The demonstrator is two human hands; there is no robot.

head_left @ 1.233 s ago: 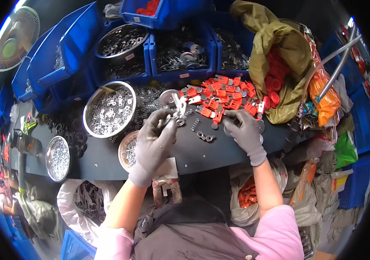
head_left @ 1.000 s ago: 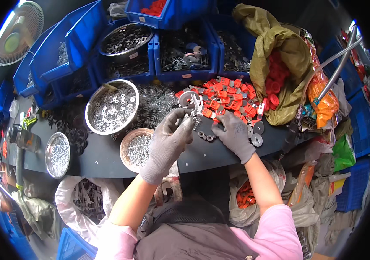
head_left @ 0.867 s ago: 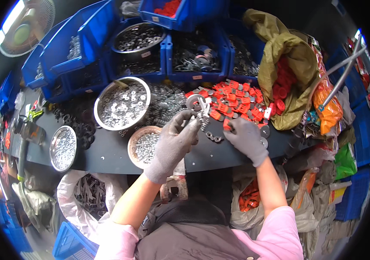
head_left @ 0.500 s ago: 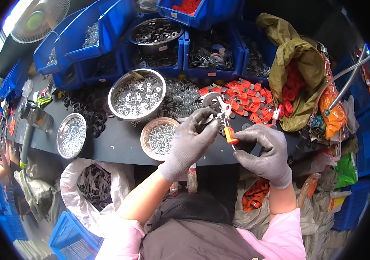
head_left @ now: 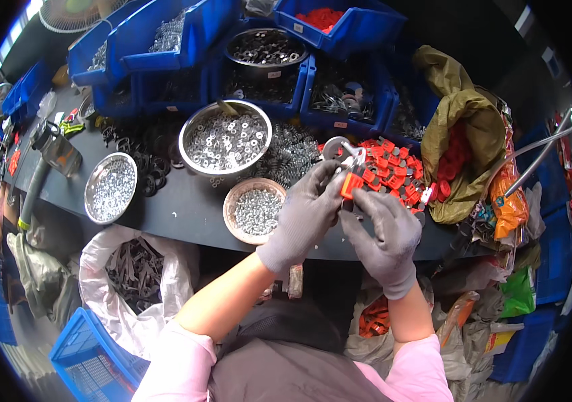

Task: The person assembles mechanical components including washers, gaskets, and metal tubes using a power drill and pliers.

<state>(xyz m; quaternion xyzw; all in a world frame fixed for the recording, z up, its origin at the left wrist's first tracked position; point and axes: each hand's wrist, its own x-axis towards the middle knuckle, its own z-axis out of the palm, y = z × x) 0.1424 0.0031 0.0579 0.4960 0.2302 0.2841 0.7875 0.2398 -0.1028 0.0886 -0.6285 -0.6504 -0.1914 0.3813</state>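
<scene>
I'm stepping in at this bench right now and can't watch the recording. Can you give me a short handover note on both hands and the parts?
Left hand: gloved, raised over the bench edge, pinching a metal clamp with a red plastic piece.
Right hand: gloved, fingers curled at the underside of the same assembly.
Parts: pile of red pieces just behind the hands; small bowl of screws left of them; large bowl of washers further back.
Done: the red piece sits on the clamp.
Left: whether it is fastened cannot be seen; many red pieces remain loose.

Small white labels (head_left: 274, 74) on blue bin fronts; orange packet (head_left: 508, 201) at right
</scene>
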